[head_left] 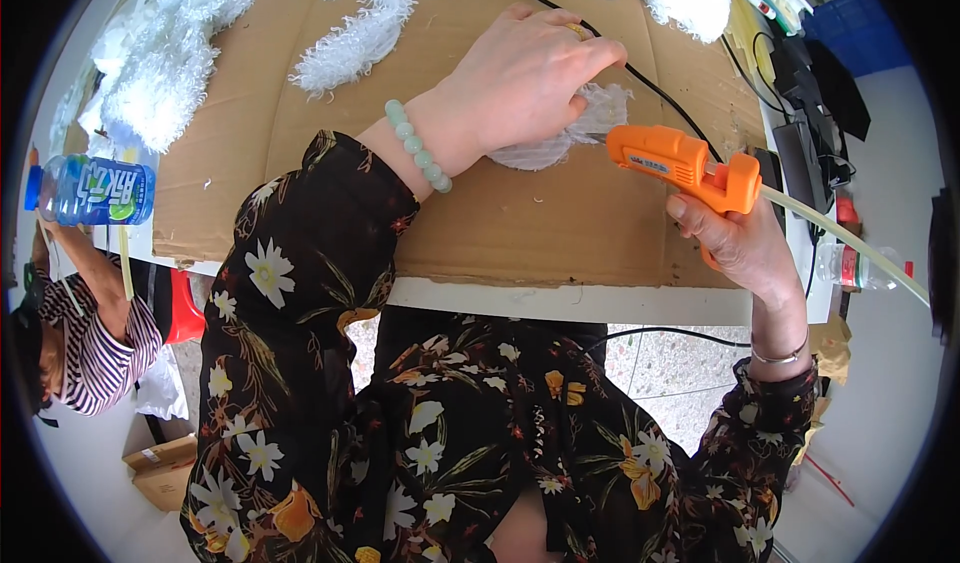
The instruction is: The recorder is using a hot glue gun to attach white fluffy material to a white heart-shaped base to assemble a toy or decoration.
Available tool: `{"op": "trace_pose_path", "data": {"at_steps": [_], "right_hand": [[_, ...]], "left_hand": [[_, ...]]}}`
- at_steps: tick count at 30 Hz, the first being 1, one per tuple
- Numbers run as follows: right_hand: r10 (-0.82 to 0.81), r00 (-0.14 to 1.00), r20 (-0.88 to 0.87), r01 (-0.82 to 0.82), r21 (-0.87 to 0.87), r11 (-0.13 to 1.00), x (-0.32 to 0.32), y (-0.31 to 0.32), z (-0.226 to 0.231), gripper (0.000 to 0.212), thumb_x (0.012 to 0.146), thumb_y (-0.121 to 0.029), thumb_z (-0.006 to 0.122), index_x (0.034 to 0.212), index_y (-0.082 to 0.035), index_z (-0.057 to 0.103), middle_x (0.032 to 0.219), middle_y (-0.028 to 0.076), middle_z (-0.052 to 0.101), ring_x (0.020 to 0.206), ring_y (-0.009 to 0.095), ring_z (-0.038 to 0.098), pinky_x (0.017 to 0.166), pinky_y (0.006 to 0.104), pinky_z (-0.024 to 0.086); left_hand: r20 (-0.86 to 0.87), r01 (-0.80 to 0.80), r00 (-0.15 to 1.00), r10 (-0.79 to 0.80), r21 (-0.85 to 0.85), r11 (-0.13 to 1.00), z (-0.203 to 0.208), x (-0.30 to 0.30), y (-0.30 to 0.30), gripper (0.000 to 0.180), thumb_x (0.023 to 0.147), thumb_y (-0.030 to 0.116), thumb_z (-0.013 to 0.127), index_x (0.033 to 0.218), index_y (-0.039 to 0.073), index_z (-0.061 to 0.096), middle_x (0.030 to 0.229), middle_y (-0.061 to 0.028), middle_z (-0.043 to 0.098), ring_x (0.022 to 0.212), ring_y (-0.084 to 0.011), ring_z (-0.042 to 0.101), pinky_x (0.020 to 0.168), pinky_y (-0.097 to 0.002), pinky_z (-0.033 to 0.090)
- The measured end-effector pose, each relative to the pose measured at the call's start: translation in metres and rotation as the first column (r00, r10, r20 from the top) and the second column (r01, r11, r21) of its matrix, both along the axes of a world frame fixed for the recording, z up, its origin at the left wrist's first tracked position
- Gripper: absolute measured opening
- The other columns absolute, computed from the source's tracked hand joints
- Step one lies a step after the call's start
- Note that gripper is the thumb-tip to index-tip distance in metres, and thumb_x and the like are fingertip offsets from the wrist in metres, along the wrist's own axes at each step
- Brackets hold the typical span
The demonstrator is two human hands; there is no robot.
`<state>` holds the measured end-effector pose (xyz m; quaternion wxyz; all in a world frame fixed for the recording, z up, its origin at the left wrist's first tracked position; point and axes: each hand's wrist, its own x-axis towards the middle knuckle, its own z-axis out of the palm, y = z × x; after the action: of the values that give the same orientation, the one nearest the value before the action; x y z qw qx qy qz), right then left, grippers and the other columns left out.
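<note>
Place: a small handcraft workshop, by the look of it
Counter (560,301): white, topped with a cardboard sheet (250,123)
Tool: orange glue gun (660,153), long pale glue stick (850,231) in its back
Materials: fluffy white fabric (165,58) heaped toward the far side
Company: another person (108,358) in stripes, at left
Around: cardboard boxes (165,478), speckled floor (680,363)

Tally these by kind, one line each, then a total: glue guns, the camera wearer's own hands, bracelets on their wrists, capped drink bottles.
Glue guns: 1
Wearer's hands: 2
Bracelets: 2
Capped drink bottles: 2
Total: 7
</note>
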<state>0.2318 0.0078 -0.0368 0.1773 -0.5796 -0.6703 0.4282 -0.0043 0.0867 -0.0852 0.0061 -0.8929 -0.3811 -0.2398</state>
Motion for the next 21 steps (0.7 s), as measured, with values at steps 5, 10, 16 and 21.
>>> {"op": "trace_pose_path", "data": {"at_steps": [5,10,16,21], "right_hand": [[0.054,0.998,0.041,-0.056,0.044,0.997,-0.009,0.005,0.0,0.036,0.08,-0.037,0.069,0.092,-0.005,0.058,0.068,-0.002,0.054,0.062,0.005,0.048,0.055,0.0187,0.038],[0.058,0.996,0.067,-0.058,0.001,0.998,-0.018,0.007,0.008,0.035,0.08,-0.033,0.069,0.096,-0.003,0.057,0.069,-0.001,0.052,0.062,0.006,0.045,0.056,0.021,0.039],[0.085,0.996,0.039,-0.088,0.081,0.993,-0.012,0.009,-0.003,0.035,0.08,-0.036,0.07,0.09,-0.005,0.058,0.066,-0.003,0.054,0.056,0.004,0.045,0.049,0.0188,0.035],[0.073,0.994,0.083,-0.075,0.021,0.997,-0.018,0.009,0.007,0.035,0.08,-0.036,0.07,0.089,-0.004,0.058,0.067,-0.003,0.054,0.058,0.004,0.046,0.052,0.0187,0.037]], "left_hand": [[0.013,-0.007,1.0,0.007,-0.013,1.0,-0.002,-0.002,0.003,0.04,0.07,0.011,0.065,0.109,0.011,0.056,0.099,-0.0079,0.064,0.113,-0.0276,0.051,0.095,-0.0407,0.04],[0.006,-0.029,1.0,0.029,-0.037,0.999,0.0,-0.004,0.002,0.041,0.069,0.013,0.067,0.109,0.012,0.056,0.104,-0.0068,0.063,0.113,-0.0269,0.051,0.095,-0.0403,0.04],[0.0,-0.032,0.999,0.032,-0.048,0.998,0.001,-0.002,0.003,0.041,0.069,0.014,0.069,0.108,0.012,0.056,0.104,-0.0071,0.063,0.112,-0.0265,0.052,0.094,-0.04,0.04],[0.013,-0.028,1.0,0.028,-0.056,0.998,0.001,-0.005,0.003,0.04,0.069,0.013,0.068,0.107,0.011,0.057,0.104,-0.0071,0.062,0.112,-0.0259,0.052,0.094,-0.0401,0.04]]}}
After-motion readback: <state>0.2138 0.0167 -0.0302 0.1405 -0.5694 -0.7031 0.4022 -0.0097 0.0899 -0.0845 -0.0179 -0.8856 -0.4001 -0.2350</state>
